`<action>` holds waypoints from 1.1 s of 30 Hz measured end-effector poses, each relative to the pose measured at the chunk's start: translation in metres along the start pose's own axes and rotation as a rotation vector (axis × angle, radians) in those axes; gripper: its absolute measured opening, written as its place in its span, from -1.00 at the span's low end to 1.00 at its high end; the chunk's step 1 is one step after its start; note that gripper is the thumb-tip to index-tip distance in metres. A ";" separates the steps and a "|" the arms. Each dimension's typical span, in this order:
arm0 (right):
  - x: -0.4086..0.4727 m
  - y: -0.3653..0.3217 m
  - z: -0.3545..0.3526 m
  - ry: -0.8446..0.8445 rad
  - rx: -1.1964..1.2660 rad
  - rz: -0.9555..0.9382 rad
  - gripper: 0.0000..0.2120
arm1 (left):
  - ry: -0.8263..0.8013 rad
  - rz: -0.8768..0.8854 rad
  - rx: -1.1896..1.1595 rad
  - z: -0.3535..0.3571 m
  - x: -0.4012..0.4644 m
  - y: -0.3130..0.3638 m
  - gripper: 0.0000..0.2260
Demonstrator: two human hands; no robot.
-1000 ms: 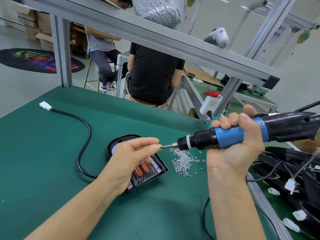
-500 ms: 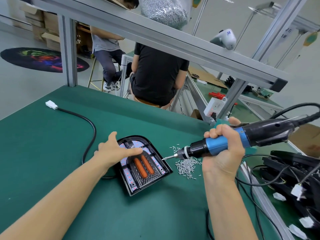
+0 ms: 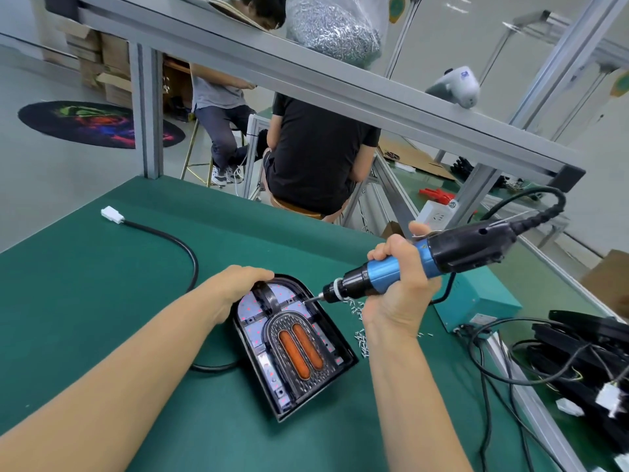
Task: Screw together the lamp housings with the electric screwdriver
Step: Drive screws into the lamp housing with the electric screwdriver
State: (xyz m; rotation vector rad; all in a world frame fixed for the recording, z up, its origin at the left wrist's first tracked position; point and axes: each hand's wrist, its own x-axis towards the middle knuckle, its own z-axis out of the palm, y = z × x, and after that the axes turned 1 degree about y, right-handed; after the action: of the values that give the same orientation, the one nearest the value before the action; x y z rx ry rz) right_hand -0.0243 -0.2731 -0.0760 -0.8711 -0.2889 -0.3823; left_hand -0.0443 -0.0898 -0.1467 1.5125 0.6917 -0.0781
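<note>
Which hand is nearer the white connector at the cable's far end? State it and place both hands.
Left. The left hand grips the lamp housing at its rounded top, nearer the white connector. The right hand holds the electric screwdriver beyond the housing's opposite side.

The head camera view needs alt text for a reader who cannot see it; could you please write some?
A right hand holds an electric screwdriver, its bit at the upper right of a black lamp housing on a green table. The left hand grips the housing's rounded top; loose screws lie beside it.
</note>
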 end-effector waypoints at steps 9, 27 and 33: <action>0.000 0.004 0.007 -0.027 -0.044 -0.015 -0.74 | -0.004 0.081 -0.054 0.006 -0.003 -0.004 -0.53; -0.002 0.011 0.016 -0.051 -0.112 0.007 -0.75 | 0.029 0.153 -0.053 0.010 -0.007 -0.008 -0.71; -0.002 0.011 0.020 -0.091 -0.140 0.007 -0.73 | 0.061 0.161 -0.060 0.012 -0.008 -0.008 -0.81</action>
State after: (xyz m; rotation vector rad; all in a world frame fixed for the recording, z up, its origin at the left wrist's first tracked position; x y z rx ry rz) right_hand -0.0230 -0.2504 -0.0722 -1.0283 -0.3459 -0.3605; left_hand -0.0494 -0.1049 -0.1511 1.5127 0.6127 0.1101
